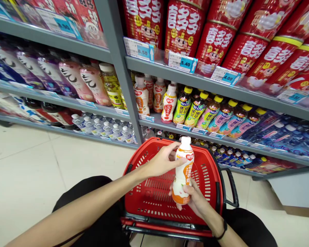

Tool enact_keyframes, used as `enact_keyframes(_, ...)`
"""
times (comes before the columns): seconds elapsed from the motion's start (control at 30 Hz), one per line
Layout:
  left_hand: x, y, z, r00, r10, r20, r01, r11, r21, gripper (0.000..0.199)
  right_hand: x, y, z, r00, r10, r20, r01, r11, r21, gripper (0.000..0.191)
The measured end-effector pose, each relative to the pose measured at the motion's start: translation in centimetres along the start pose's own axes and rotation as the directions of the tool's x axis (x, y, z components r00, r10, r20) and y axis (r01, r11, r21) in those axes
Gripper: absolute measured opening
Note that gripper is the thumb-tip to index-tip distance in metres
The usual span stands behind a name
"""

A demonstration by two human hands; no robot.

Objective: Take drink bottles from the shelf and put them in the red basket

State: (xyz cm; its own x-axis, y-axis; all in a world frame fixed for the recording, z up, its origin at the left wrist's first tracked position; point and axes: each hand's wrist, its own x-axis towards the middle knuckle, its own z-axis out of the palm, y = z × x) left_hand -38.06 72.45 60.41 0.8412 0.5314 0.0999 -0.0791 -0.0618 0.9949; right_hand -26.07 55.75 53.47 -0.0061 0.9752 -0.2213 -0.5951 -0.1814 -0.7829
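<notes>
A white and orange drink bottle [183,171] with a white cap is held upright, slightly tilted, above a red shopping basket [139,202]. Near its upper part, my left hand [167,158] grips it with the thumb across the front and fingers behind. Around the lower part, my right hand [194,196] is closed with its thumb on the label; some fingers are hidden behind the bottle. Through the slotted basket, the bottom shows below both hands.
Ahead stand grey shelves [221,85]. Similar white bottles [169,103] and yellow-capped tea bottles [183,104] line the middle shelf; red cans [182,29] fill the one above. A black basket handle [231,188] sticks out at the right. Pale floor tiles [28,161] lie to the left.
</notes>
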Motion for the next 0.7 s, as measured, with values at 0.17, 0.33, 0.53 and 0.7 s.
enact_keyframes(0.17,0.2,0.0,-0.1,0.999,-0.023,0.023,0.023,1.0,-0.008,0.048,0.4,-0.8,0.8,0.996,0.064,-0.067,-0.057,0.992,0.111,0.064)
enact_keyframes(0.33,0.0,0.2,-0.1,0.999,0.018,0.038,-0.021,0.997,0.069,0.045,0.4,-1.1,1.0,0.99,0.087,-0.107,-0.073,0.988,0.133,0.063)
enact_keyframes(0.53,-0.1,0.6,-1.0,0.999,0.039,0.028,-0.044,0.978,0.203,0.044,0.6,-0.9,0.0,0.994,0.018,-0.107,-0.007,0.995,0.099,0.044)
enact_keyframes(0.7,0.3,0.0,-1.8,0.999,0.051,-0.016,-0.046,0.976,0.214,0.041,0.7,-0.7,-0.9,0.958,-0.125,-0.257,0.115,0.992,-0.055,0.047)
